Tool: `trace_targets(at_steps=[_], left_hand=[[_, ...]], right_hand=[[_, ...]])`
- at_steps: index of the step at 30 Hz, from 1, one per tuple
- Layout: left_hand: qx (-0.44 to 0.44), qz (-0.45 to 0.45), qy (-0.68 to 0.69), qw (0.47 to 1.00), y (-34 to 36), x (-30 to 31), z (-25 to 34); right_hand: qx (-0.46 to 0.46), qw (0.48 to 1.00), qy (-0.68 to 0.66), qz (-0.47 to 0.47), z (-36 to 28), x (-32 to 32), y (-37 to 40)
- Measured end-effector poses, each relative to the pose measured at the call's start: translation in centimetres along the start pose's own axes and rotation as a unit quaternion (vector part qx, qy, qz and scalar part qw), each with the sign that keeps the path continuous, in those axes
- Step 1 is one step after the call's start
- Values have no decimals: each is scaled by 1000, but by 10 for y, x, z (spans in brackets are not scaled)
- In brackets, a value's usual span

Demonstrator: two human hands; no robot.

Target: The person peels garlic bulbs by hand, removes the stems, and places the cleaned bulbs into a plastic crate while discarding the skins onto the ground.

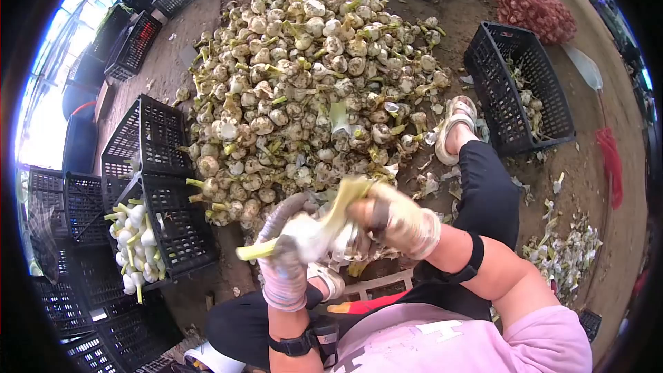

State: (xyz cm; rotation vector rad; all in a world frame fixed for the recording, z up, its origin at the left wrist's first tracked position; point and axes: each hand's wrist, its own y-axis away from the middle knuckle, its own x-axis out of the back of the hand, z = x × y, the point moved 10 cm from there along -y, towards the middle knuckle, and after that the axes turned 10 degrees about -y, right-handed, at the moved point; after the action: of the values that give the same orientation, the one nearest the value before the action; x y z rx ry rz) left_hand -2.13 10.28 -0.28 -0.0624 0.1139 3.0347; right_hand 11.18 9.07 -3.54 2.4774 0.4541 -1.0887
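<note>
A: Begin at the left edge. What's there?

B: White garlic bulbs with trimmed stems, heaped against a black plastic crate that stands beside the pile.

A: And the left hand?

B: The gloved left hand comes next. Its forearm rises almost straight up from the bottom, a black band round it. The fingers stand upright behind the bulb and the thumb crosses in front, so the hand is clamped on it.

A: Where exactly is that garlic bulb?

B: Between the two hands, held up in front of the big pile of unpeeled garlic. It lies nearly level: the cut green stem pokes out leftward past the thumb, and the white body is blurred.

A: What links it to the right hand?

B: A yellowish strip of outer skin, slanting up from the bulb. The gloved right hand has its fingers bent round that strip; blur hides how the fingertips sit. The wrist is turned inward, and the forearm slants in from the lower right with another black band.

A: So the hands are apart?

B: Near each other, with bulb and skin spanning the gap.

A: And farther right?

B: A black crate with scraps inside, then loose peelings on the ground.
</note>
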Motion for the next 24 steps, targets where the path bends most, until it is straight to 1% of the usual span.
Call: trace_targets(at_steps=[1, 2, 3, 4, 5, 6, 7, 8, 9, 10, 11, 12, 13, 14, 15, 16, 17, 18, 19, 20, 22, 23, 24], left_hand=[[-37, 27, 31, 998, 1, 0, 14], [-11, -2, 120, 993, 4, 3, 8], [-15, -19, 145, 989, 5, 8, 10], [-18, -37, 169, 985, 6, 10, 13], [-17, -30, 132, 991, 5, 7, 22], [-20, -25, 132, 991, 5, 6, 25], [-25, -25, 86, 996, 5, 5, 26], [-26, -26, 38, 999, 6, 5, 27], [-11, -3, 1, 1000, 8, 12, 20], [-6, -4, -1, 1000, 8, 13, 18], [-26, 6, -56, 998, 8, 16, 20], [-46, 16, -109, 993, 7, 17, 22], [-29, -14, -97, 995, 7, 14, 13], [-27, -17, -96, 995, 6, 11, 11], [-42, -27, -140, 989, 4, 6, 11], [-57, -40, -184, 980, 4, 1, 12], [-43, -86, -218, 971, 4, -8, 11], [-38, -95, -217, 971, 5, -12, 11], [-37, -126, -260, 957, 7, -19, 8], [-38, -155, -303, 939, 9, -25, 5], [-42, -173, -307, 935, 11, -28, 2], [-40, -174, -273, 945, 12, -29, 5], [-38, -173, -239, 955, 12, -29, 7]], right_hand=[[74, 994, -70, 41, -32, -3, 4], [128, 974, -179, 50, -54, 9, -2], [115, 987, -74, 84, -56, 36, -4], [101, 987, 30, 117, -54, 60, -3], [60, 990, 97, 82, -44, 39, -11], [45, 966, 244, 70, -21, 30, -24], [-49, 922, 382, 44, -2, 24, -15], [-139, 850, 507, 19, 9, 13, -2], [26, 761, 647, -43, 2, -10, -8], [188, 626, 750, -101, 2, -37, -2], [222, 651, 715, -122, 0, -36, 3], [220, 652, 716, -121, -10, -40, 0], [211, 731, 633, -144, -20, -44, -2], [201, 800, 541, -162, -29, -49, -2], [100, 848, 502, -135, -24, -41, -7], [99, 851, 500, -129, -26, -42, -7], [41, 841, 520, -140, -16, -39, -8], [-19, 829, 538, -149, -6, -36, -7], [-118, 823, 538, -137, 6, -29, -4], [-120, 826, 535, -131, 10, -23, -6], [-109, 831, 520, -162, 18, -22, -11], [-143, 870, 444, -158, 21, -20, -5], [-143, 870, 444, -159, 19, -22, -3]])
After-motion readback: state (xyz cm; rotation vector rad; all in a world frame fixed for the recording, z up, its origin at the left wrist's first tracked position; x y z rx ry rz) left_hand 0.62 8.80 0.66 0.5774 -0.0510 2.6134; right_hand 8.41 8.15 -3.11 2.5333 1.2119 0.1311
